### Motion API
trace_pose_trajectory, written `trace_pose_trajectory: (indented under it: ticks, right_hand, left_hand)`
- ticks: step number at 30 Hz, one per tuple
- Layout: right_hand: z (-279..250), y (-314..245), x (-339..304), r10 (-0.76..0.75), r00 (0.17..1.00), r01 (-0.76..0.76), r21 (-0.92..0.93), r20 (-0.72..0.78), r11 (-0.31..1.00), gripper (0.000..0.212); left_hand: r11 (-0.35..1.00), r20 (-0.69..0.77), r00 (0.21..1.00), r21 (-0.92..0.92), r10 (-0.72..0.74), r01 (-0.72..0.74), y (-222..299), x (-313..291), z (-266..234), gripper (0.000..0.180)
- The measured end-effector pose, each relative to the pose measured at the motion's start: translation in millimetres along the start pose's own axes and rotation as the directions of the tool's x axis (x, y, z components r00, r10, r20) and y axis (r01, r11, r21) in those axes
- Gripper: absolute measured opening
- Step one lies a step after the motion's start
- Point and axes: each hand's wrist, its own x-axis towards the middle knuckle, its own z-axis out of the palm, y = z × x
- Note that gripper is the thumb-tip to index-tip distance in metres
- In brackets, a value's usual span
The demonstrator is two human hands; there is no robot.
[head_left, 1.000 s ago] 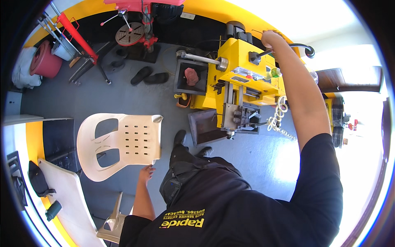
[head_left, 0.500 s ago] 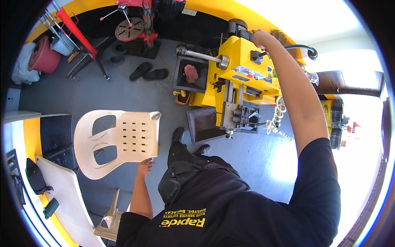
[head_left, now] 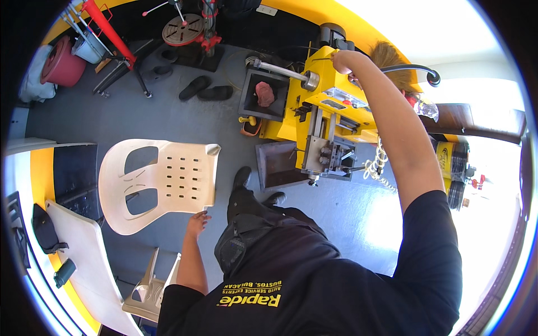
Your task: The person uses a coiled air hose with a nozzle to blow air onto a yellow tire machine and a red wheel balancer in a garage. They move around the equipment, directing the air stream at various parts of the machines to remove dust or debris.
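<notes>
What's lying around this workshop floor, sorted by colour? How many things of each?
Yellow: 1, the machine under the right hand
Cream: 1, the plastic chair by the left hand
Black: 2, the slippers
Red: 2, the bucket and the drill stand
Total: 6

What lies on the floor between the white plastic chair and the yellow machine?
In the head view, the person's black shoes stand between the white plastic chair and the yellow machine.

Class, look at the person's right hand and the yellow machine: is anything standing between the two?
Nothing visible does. The right hand already rests on the upper part of the yellow machine. The left hand touches the edge of the white plastic chair.
</notes>
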Motion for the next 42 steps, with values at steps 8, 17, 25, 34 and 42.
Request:
trace_pose_trajectory:
  ticks: [8,17,25,34,42]
  right_hand:
    - [16,-10,-16,-0.011,1.0,0.009,0.249,0.008,0.968,0.051]
    - [69,11,-38,-0.174,0.959,0.208,0.134,-0.224,0.969,0.057]
    - [179,19,-94,0.006,0.985,0.058,0.369,-0.17,0.928,0.044]
    - [324,83,-161,0.258,0.948,-0.057,0.701,-0.184,0.711,0.031]
    - [529,149,-242,0.544,0.838,-0.274,0.894,0.041,0.355,0.031]
  left_hand:
    - [1.0,-0.001,1.0,0.008,0.026,-0.026,2,3,2,0.042]
    - [0.999,-0.013,0.999,0.021,0.035,-0.034,2,5,-5,0.043]
    - [0.989,0.02,1.0,0.146,0.0,-0.003,18,5,-6,0.042]
    - [0.943,0.061,0.997,0.329,0.042,-0.059,82,2,14,0.04]
    - [0.839,0.098,0.989,0.524,0.112,-0.147,114,-30,73,0.039]
